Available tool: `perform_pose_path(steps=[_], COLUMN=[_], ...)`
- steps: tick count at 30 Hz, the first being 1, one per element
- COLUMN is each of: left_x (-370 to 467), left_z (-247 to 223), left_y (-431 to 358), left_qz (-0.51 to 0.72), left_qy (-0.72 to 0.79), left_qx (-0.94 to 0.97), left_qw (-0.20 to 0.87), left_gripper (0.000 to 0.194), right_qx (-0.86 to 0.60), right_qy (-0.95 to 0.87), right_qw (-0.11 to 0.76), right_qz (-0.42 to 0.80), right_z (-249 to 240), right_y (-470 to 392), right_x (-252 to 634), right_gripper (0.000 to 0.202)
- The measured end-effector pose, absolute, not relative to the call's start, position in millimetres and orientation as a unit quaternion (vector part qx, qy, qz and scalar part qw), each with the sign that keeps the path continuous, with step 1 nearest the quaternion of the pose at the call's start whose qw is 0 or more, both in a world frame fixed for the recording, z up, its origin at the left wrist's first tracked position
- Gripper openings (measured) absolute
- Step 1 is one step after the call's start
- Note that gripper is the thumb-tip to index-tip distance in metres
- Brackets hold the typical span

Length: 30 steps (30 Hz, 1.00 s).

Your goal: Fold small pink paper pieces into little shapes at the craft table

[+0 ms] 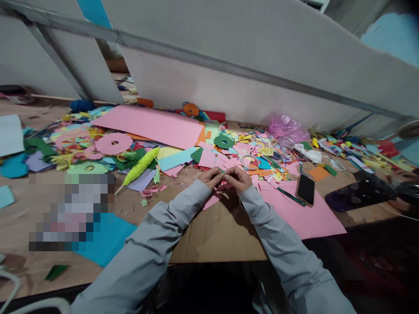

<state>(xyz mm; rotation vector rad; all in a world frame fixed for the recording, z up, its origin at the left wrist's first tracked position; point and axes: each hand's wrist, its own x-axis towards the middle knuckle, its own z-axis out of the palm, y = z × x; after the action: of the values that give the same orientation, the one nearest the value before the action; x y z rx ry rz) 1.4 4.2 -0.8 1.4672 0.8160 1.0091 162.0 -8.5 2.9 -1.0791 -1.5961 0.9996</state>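
Observation:
My left hand (212, 177) and my right hand (238, 179) meet above the near edge of the paper scraps, over a brown cardboard sheet (225, 235). The fingers of both are pinched together, fingertips almost touching. Whatever lies between them is too small to name. Just below the hands is a pink paper piece (212, 201). Beyond them lie many pink, yellow and orange scraps and a roll of clear tape (249, 162).
On the right, a black phone (305, 190) and a dark green pen (290, 196) rest on a large pink sheet (314, 222). A yellow-green yarn spindle (141, 167), scalloped paper discs (113, 143) and a blue sheet (109, 237) are at the left. A white panel stands behind.

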Motion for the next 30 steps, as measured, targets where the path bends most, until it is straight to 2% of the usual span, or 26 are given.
perform_pose_path(steps=[3,9,14,20,25,30], left_x=[2.5,6.2,6.0,5.1,-0.4,-6.4], left_z=[-3.0,-4.2,4.7,0.6,-12.3,-2.7], left_y=[5.1,3.3,-2.2,1.3,12.5,14.5], left_qz=[0.426,0.432,0.457,0.458,0.474,0.524], left_qy=[0.345,0.333,0.355,0.355,0.416,0.460], left_qx=[0.613,0.580,0.643,0.661,0.654,0.613], left_qw=[0.569,0.605,0.502,0.477,0.419,0.371], left_gripper=[0.037,0.039,0.034,0.028,0.024,0.015], right_qx=[-0.438,-0.458,-0.436,-0.457,-0.491,-0.502], right_qy=[-0.662,-0.710,-0.678,-0.716,-0.687,-0.668], right_qw=[0.465,0.468,0.486,0.473,0.460,0.461], right_qz=[0.392,0.259,0.338,0.234,0.275,0.299], right_z=[4.4,8.0,5.6,7.4,1.9,-4.6], right_y=[-9.5,-10.8,-10.2,-11.4,-8.5,-5.6], right_x=[161.1,157.9,156.6,159.3,158.8,158.6], right_gripper=[0.027,0.026,0.025,0.021,0.021,0.022])
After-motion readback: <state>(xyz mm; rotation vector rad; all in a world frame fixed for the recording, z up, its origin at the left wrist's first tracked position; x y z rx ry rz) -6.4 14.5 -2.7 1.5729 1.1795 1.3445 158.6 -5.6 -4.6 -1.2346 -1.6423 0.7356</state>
